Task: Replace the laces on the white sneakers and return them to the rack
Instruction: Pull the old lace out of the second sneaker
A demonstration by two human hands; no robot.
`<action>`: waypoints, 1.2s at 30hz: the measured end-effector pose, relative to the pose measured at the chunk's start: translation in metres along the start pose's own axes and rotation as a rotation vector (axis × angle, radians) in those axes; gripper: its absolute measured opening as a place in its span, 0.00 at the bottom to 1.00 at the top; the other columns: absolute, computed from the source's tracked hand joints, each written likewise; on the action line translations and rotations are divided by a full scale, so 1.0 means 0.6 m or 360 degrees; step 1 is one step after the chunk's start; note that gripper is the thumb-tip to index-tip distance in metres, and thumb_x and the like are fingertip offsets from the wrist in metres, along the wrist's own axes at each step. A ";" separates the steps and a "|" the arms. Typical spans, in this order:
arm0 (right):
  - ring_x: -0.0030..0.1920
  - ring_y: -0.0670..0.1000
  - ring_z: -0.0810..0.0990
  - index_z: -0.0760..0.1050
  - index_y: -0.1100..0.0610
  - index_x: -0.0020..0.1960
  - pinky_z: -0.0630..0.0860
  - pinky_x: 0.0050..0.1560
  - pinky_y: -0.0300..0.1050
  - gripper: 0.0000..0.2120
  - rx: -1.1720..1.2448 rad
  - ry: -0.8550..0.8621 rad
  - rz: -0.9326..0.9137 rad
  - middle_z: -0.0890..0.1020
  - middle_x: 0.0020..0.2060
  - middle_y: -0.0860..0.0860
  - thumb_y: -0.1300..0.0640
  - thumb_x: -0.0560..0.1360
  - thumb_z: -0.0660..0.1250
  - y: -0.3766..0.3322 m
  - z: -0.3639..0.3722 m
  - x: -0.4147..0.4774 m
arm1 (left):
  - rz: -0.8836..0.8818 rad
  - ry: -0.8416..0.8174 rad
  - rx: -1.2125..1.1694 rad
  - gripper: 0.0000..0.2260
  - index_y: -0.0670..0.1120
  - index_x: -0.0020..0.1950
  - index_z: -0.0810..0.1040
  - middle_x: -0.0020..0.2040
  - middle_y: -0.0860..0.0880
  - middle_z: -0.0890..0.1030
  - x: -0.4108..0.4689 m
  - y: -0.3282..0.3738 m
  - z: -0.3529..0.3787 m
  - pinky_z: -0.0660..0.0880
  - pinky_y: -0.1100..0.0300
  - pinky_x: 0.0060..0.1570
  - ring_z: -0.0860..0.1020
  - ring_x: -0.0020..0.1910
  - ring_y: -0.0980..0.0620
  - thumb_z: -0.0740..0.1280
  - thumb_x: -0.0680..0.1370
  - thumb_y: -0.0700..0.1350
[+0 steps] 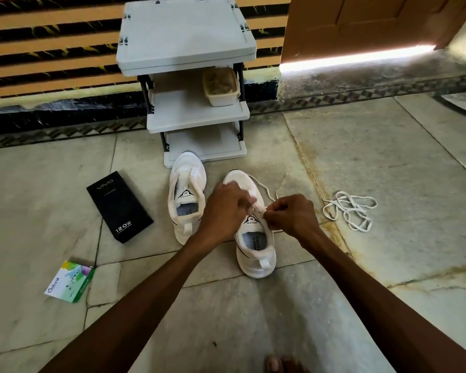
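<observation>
Standing shoe rack (197,122): a grey plastic unit of three shelves is set against the wall, beyond both shoes. A beige tub (221,87) is kept on the middle shelf.

Near sneaker (256,251): it is placed on the stone floor (388,157), heel toward the person, directly under both hands. It is judged light, with a soft, yielding upper and a firmer sole. It is best steadied at the eyelet band and lifted by the heel collar or pull tab.

Far sneaker (186,195): it is laid just left of the other, with its toe at the foot of the rack; whether the two touch cannot be told. No lace is seen in its eyelets.

Left hand (223,208): the fingers are curled down over the near sneaker's eyelets. What is pinched beneath them, if anything, is hidden by blur, so its hold cannot be told.

Right hand (291,214): thumb and forefinger are closed in a pinch on the threaded lace at the right eyelet row, and the other fingers are curled in.

Loose lace (350,208): it is heaped in white loops on the floor to the right, well apart from the hands. Whether it is old or new cannot be told.

Threaded lace (267,188): one strand is trailed out beside the toe. It is judged limp, flat and apt to twist or slip back, so it is best pinched close to its stiff tip.
</observation>
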State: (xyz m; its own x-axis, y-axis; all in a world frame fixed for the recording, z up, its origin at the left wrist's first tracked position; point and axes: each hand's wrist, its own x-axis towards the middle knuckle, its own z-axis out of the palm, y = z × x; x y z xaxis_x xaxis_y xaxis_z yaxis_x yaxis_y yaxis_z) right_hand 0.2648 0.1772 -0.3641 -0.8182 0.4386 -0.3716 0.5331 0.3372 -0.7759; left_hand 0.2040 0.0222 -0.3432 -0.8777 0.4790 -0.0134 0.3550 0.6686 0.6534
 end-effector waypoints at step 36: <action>0.33 0.49 0.85 0.83 0.54 0.37 0.84 0.41 0.51 0.03 -0.0032 0.0099 -0.0019 0.84 0.31 0.50 0.59 0.66 0.76 -0.001 0.015 -0.010 | 0.0146 0.0250 0.0260 0.04 0.42 0.47 0.81 0.46 0.47 0.75 -0.018 -0.004 0.029 0.63 0.65 0.43 0.75 0.45 0.50 0.69 0.74 0.36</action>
State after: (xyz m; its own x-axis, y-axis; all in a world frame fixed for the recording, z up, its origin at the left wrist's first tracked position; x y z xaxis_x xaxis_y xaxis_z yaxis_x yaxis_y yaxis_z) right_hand 0.2673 0.1669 -0.3658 -0.8101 0.4850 -0.3295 0.5281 0.3592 -0.7695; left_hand 0.2180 0.0253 -0.3575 -0.8742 0.4560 0.1666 0.4716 0.7158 0.5151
